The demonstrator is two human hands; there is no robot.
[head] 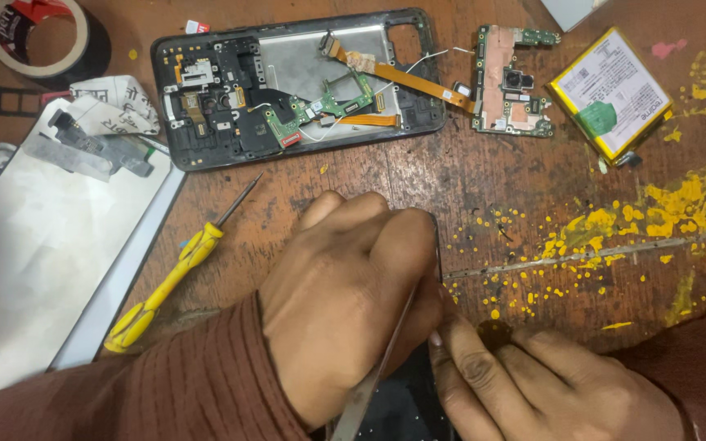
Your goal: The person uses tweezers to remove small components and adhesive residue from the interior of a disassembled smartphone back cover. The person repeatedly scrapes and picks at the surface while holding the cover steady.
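Note:
My left hand (345,302) is curled around a dark flat phone part (402,404) at the bottom middle and covers most of it. My right hand (549,388) presses its fingertips against the part's right edge, beside a thin metal blade (386,359) that runs along the seam. Which hand grips the blade I cannot tell. An opened phone frame (296,86) with green boards and orange flex cables lies at the top middle.
A circuit board (512,82) and a yellow-edged battery (610,94) lie at the top right. A yellow screwdriver (177,278) lies left of my hands, next to a grey panel (34,253). A tape roll (46,37) sits at the top left. The wooden table (614,245) has yellow paint splashes.

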